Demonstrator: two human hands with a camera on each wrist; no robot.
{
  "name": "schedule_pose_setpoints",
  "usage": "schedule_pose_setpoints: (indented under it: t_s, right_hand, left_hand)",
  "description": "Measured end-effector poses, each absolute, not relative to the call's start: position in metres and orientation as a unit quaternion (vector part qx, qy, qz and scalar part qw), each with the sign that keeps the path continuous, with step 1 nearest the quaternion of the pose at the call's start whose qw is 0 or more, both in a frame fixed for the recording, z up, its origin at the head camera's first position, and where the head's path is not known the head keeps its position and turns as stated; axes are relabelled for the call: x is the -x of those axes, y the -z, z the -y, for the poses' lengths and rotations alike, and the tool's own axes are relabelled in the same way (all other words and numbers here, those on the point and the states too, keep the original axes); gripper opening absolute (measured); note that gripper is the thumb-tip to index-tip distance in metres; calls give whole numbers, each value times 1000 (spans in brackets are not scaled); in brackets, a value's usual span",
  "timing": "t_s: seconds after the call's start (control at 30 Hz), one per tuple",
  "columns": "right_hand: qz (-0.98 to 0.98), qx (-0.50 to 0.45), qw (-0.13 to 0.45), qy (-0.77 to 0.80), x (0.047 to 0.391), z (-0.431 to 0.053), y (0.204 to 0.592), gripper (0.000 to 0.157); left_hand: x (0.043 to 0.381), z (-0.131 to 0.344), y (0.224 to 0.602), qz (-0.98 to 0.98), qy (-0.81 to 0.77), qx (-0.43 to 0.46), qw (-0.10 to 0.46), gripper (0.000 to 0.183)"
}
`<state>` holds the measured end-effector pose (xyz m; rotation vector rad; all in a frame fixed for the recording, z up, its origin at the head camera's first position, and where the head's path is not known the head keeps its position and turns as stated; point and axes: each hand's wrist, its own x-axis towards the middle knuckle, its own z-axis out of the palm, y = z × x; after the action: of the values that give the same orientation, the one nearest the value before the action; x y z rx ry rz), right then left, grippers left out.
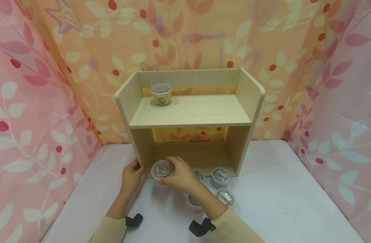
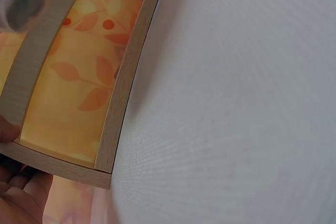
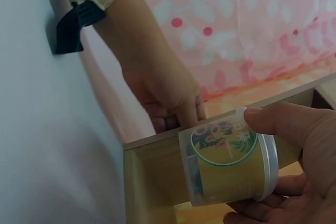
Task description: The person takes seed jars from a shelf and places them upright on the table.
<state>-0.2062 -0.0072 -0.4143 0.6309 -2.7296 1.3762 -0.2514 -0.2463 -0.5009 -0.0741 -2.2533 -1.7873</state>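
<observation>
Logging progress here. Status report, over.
Left hand grips shelf edge. Right hand holds lidded tub before lower compartment. Possible snag: four more tubs around right forearm.

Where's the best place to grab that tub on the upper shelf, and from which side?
Probably around the round wall of the tub, just under its lid, from the front right: it stands upright, the shelf is open in front, and the nearer side panel is on its left.

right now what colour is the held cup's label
The label is yellowish, its print edged green; clearest in the right wrist view.
</observation>
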Motion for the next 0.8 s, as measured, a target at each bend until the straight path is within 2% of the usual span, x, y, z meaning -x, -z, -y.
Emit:
schedule_pose_setpoints:
  t_s: [0.27, 0.53, 0.8]
  right_hand:
    - [891, -198, 13, -408, 222, 14, 435, 79]
    - [906, -202, -1, -372, 230, 19, 446, 78]
    - [923, -217, -14, -316, 235, 18, 449, 78]
  left_hand:
    - [251, 245, 497, 773, 623, 16, 119, 45]
    - [259, 250, 509, 775, 614, 27, 148, 41]
    - [258, 249, 507, 782, 606, 23, 144, 43]
